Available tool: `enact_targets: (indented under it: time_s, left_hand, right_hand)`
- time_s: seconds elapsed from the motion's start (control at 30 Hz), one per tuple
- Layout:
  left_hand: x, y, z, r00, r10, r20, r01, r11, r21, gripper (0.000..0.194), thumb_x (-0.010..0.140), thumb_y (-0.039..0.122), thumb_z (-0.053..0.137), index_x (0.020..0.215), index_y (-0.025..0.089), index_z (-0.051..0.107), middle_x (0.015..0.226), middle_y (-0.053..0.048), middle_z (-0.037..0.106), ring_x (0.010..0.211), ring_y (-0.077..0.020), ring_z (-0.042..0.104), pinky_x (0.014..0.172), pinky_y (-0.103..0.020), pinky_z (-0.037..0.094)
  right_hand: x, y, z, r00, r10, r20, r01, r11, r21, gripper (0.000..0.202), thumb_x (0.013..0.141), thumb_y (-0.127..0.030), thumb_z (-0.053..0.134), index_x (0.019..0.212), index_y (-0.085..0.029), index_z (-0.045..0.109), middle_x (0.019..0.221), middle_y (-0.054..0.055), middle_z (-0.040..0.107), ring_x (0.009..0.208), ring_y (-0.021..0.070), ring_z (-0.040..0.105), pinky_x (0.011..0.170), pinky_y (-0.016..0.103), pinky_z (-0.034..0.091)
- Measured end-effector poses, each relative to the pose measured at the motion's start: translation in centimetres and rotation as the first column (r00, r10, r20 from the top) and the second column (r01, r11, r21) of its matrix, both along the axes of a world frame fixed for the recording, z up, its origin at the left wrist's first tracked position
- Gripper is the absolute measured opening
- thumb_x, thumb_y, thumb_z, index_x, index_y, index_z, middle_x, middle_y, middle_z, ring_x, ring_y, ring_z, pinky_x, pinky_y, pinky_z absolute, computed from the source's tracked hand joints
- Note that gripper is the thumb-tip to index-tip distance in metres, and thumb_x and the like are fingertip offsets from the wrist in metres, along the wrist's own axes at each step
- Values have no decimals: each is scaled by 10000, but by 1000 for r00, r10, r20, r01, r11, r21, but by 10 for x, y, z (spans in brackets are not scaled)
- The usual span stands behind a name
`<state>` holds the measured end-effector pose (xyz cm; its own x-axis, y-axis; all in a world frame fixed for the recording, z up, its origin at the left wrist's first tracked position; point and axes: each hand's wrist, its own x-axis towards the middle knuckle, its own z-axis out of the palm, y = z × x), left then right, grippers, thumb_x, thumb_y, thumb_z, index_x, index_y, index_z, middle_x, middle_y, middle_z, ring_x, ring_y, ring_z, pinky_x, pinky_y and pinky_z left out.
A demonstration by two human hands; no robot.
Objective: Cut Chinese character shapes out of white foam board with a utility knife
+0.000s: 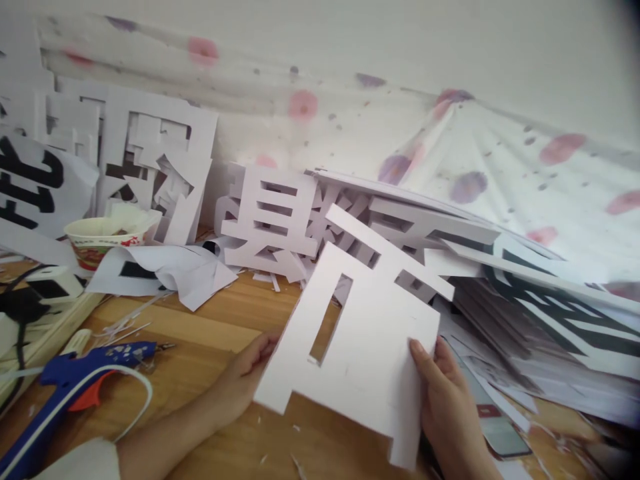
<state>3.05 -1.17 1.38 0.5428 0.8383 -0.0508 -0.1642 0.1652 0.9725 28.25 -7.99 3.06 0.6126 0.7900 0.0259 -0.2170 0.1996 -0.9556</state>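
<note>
A white foam-board cut-out character (pixel 385 333) is tilted up above the wooden table, with a long slot on its left side and a bar across its top. My right hand (pixel 443 387) grips its right edge, thumb on the front face and fingers behind. At the left edge is my left hand (pixel 257 363), its fingers closed on the board and partly hidden behind it. A blue hot glue gun (pixel 100 363) with an orange trigger and a white cord lies left of my left forearm.
More white cut-out characters (pixel 280 213) lean along the back. At right is a stack of boards and printed sheets (pixel 520 333), with a phone (pixel 505 427) by it. A paper bowl (pixel 95 240), a crumpled sheet (pixel 175 267) and a power strip (pixel 60 320) sit at left.
</note>
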Motion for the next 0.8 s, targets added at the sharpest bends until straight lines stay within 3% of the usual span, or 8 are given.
enact_targets:
  time_s: [0.03,0.1,0.27,0.4,0.5,0.6,0.7,0.8]
  left_hand:
    - [-2,-2,-2,999,-46,-7,46,998,50,391,721,408,659,1055,214,594,990,-39,657,854,-224,601,696,-282,446]
    - [-4,-4,-7,993,-111,-26,112,993,26,359,806,445,553,1077,211,577,982,-59,658,757,-196,621,663,-290,451]
    - [-2,0,-19,974,-211,-85,212,977,-1,518,712,441,666,1116,167,494,933,-108,654,617,-158,598,538,-269,450]
    - [-7,8,-22,959,-200,-199,213,976,44,600,733,355,645,1250,155,416,798,-58,660,566,-126,559,516,-233,413]
    - [-15,11,-21,919,-251,-305,289,954,84,624,754,269,609,1321,165,370,642,12,606,558,-127,546,526,-225,408]
    - [-21,12,-19,872,-299,-388,366,924,110,570,791,254,566,1326,183,383,669,9,607,560,-115,529,536,-216,401]
    - [-23,13,-16,856,-339,-391,407,907,106,552,805,284,564,1323,197,395,667,10,600,540,-100,508,532,-204,392]
    - [-25,17,-11,847,-444,-294,467,884,10,594,760,343,618,1308,227,420,738,-10,636,503,-82,488,480,-182,367]
  right_hand:
    - [3,1,0,999,-50,11,50,999,19,532,710,-360,673,1204,-292,490,1148,35,614,938,253,607,754,364,506]
    - [7,3,0,992,-127,24,126,991,52,549,691,-349,695,1195,-286,485,1165,44,597,941,245,600,762,362,503]
    - [13,5,1,985,-168,32,165,983,78,504,679,-346,706,1138,-273,513,1147,42,597,981,244,578,788,360,491]
    - [20,2,4,993,-105,51,103,994,46,532,679,-335,706,1175,-276,520,1125,39,619,1003,266,574,798,377,489]
    - [27,0,6,996,-16,86,17,1000,-3,581,668,-326,712,1211,-275,511,1131,38,624,989,281,585,771,376,502]
    - [31,-1,6,994,33,106,-31,999,-21,590,673,-321,710,1225,-283,505,1111,32,638,931,269,611,698,341,514]
    - [32,-2,6,994,44,103,-40,998,-41,586,669,-323,716,1218,-282,513,1107,30,641,903,255,619,653,315,512]
    - [32,-3,8,993,75,91,-68,995,-72,604,668,-331,718,1230,-277,506,1087,37,651,878,257,626,646,325,510]
